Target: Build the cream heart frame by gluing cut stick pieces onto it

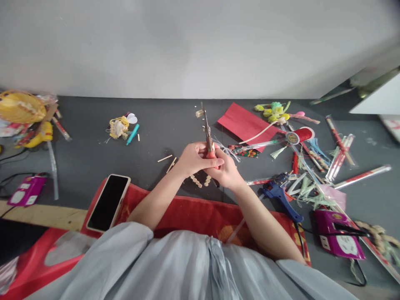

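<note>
A pair of scissors (207,130) with dark blades and red handles points away from me over the table. My left hand (194,159) and my right hand (227,170) meet at the handles, both with fingers closed around them. The left thumb lies across the red part, and the fingers partly hide the grip. Below my wrists lie two pale knobbly strips (196,181). Short thin wooden sticks (165,158) are by my left forearm. Beyond the blade tips sits a small beige piece (199,113). Fine whitish strands (227,151) spread beside my right hand.
A red paper sheet (245,123), red thread spool (302,135) and blue glue gun (281,198) lie to the right. A phone (108,203) rests at the lower left on a red cloth (193,212). Farther left are a teal tube (133,134) and yellow glue gun (42,135).
</note>
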### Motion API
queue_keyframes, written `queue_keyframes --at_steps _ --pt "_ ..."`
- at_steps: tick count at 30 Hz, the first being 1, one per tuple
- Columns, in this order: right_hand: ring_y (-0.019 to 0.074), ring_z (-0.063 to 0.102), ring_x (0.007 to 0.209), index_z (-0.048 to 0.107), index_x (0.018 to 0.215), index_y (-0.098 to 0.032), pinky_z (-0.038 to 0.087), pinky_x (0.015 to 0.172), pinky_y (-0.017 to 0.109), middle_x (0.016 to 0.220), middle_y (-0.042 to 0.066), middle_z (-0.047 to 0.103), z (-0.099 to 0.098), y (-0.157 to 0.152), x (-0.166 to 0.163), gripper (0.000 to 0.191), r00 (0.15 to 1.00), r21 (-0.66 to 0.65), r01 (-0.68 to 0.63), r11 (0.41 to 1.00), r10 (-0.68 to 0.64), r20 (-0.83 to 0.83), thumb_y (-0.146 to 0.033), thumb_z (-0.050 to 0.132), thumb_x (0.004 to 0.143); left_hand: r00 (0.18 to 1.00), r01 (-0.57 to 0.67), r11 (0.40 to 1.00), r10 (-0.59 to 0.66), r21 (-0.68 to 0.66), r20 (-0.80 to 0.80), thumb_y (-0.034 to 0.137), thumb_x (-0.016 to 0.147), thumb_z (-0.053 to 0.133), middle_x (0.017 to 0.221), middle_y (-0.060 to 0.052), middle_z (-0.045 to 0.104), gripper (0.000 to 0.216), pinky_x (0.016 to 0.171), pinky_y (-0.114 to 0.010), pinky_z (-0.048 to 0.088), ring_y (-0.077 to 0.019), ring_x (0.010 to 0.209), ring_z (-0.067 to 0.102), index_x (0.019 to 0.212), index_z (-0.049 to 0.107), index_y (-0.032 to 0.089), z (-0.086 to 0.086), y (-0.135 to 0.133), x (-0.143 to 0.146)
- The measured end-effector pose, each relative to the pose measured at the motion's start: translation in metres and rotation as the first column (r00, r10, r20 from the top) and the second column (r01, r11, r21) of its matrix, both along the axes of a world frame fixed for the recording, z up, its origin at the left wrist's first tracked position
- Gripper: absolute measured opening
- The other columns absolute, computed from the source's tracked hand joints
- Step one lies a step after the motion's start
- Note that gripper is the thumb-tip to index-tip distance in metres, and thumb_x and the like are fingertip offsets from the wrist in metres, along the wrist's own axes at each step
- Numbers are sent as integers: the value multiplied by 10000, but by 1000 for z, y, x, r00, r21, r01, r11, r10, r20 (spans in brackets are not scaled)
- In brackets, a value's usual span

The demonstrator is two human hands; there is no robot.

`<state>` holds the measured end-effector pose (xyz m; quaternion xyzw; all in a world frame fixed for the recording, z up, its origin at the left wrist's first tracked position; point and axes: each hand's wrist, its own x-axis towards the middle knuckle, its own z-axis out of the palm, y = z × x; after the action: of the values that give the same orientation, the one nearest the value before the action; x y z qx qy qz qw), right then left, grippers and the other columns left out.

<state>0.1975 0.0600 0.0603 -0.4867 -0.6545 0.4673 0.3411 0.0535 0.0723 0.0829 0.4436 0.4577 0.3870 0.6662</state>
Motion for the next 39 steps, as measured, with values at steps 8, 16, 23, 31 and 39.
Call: queue_keyframes --at_steps 8,16,23,31,39 --pt "156 507 671 438 837 -249 431 647 318 730 -24 560 2 3 0 331 1000 14 -7 1000 7 -5 -435 596 614 998 54 998 -54 27 -12 330 381 1005 783 20 666 684 757 -262 505 -118 738 632 959 691 143 2 2 -3" --pt "129 400 573 343 813 -271 344 576 274 619 -78 454 10 -1 1 377 984 73 -48 996 35 176 -477 621 665 971 -235 889 232 393 55 718 754 724 1109 -69 699 636 923 -301 524 -181 1018 678 1133 617 218 8 9 -36" --pt "136 411 539 283 819 -280 311 548 261 604 -80 439 18 -5 -3 356 960 79 -130 988 105 260 -421 579 678 733 -107 607 583 787 -351 430 973 566 958 -42 662 222 929 -273 449 -174 948 617 965 644 223 19 3 -50" --pt "137 474 584 265 844 -278 351 567 257 679 -53 518 17 -8 3 359 954 182 -237 954 194 227 -367 592 724 903 -207 743 395 636 -168 571 951 558 734 4 533 375 731 -271 444 -136 679 530 813 618 228 21 0 -51" --pt "168 514 644 291 911 -264 365 599 284 729 -23 555 17 -10 11 362 939 241 -256 936 182 291 -373 592 745 977 -200 914 157 352 147 509 893 662 632 34 513 339 491 -203 426 -74 512 493 755 594 207 29 -1 -48"
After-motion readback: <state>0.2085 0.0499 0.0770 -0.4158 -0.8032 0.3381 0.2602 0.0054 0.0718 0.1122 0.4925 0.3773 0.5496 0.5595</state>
